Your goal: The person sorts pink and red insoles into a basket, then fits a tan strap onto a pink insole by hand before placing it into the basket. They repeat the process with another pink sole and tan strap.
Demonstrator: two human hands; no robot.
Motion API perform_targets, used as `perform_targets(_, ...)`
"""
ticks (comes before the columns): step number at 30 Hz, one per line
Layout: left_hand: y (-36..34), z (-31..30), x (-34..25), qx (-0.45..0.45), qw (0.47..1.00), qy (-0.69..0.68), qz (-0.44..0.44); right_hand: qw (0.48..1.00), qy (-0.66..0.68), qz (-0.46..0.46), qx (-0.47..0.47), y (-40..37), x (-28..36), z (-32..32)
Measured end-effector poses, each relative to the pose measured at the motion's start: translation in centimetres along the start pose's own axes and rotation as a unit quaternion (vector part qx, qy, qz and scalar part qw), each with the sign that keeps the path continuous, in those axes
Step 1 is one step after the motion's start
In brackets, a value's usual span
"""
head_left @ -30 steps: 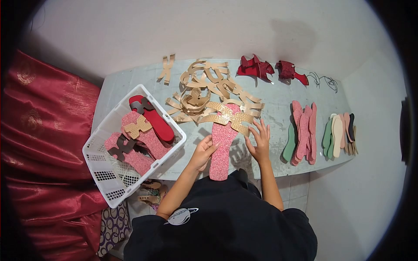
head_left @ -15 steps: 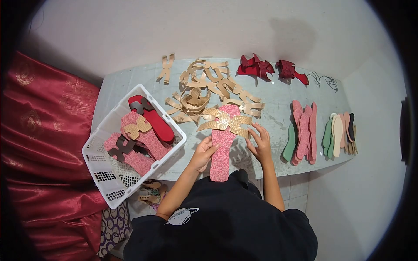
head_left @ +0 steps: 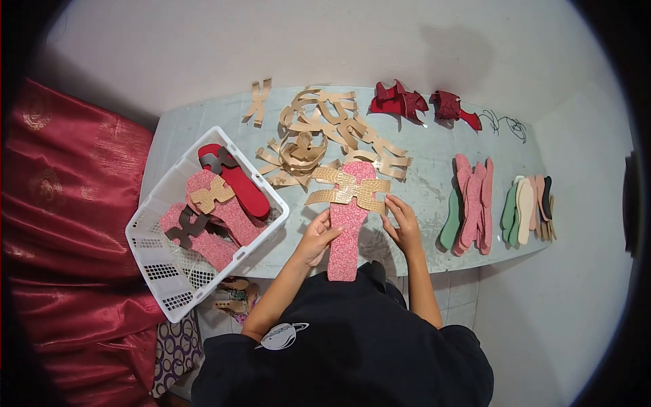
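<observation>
A pink patterned sandal sole (head_left: 344, 251) is upright in front of my body, with its narrow end near my shirt. My left hand (head_left: 317, 239) grips its left edge, thumb on top. Across the wide end lies a tan, crocodile-textured upper strap (head_left: 348, 190), its forked ends sticking out on both sides. At the strap's lower right end, my right hand (head_left: 404, 225) has its fingertips and thumb closed about the tip. The sole's underside is hidden. Just beyond is a heap of similar tan straps (head_left: 305, 149).
A white plastic basket (head_left: 178, 308) with strapped pink and red soles stands at the left. Dark red uppers (head_left: 399, 103) and black cord (head_left: 505, 126) lie at the back. Pink soles (head_left: 475, 210) and green, cream and black soles (head_left: 524, 210) line the table's right (head_left: 434, 230).
My right fingers have moved slightly left and closed in on the strap's right end. My left hand keeps its hold on the sole. The view has shifted slightly.
</observation>
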State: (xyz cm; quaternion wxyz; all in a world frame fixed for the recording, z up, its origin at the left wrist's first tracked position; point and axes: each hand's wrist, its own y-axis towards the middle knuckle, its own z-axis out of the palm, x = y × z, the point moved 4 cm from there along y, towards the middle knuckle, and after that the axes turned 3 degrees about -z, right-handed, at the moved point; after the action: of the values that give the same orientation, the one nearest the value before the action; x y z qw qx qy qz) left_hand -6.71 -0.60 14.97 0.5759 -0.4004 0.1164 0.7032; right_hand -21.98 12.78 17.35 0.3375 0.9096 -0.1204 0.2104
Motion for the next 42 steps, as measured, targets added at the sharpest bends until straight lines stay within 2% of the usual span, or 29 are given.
perform_targets(4, -0.2, 0.9, -0.8, 0.005, 0.999, -0.036, 0.012, 1.000, 0.010, -0.008, 0.005, 0.3, 0.3, 0.1)
perform_targets(7, -0.1, 1.3, -1.1, 0.020, 0.997, -0.075, -0.013, 1.000, 0.009, -0.015, 0.007, 0.5, 0.4, 0.1)
perform_targets(15, 0.9, 0.3, -0.6, -0.025, 0.993, -0.112, -0.008, 1.000, 0.014, -0.020, 0.009, 0.5, 0.6, 0.1)
perform_targets(19, 1.4, -0.2, -0.5, -0.035, 0.995, -0.095, -0.013, 1.000, 0.010, -0.013, 0.013, 0.5, 0.6, 0.2)
perform_targets(24, 2.0, 0.4, -1.0, -0.055, 0.997, -0.043, 0.031, 1.000, -0.008, -0.017, 0.006, 0.4, 0.6, 0.1)
perform_targets(30, 2.1, 0.9, -1.5, -0.056, 0.998, -0.029, 0.021, 1.000, -0.008, -0.023, -0.003, 0.6, 1.0, -0.3)
perform_targets(33, 2.4, 0.8, -1.3, -0.081, 0.995, -0.035, 0.047, 1.000, 0.001, -0.022, -0.003, 0.5, 1.1, -0.4)
perform_targets(40, 2.0, 1.0, -1.5, -0.058, 0.997, -0.040, 0.036, 1.000, -0.004, -0.027, -0.002, 0.8, 1.2, -0.5)
perform_targets(42, 2.0, 1.0, -1.5, -0.069, 0.994, -0.055, 0.064, 1.000, -0.005, -0.029, -0.003, 0.9, 1.3, -0.7)
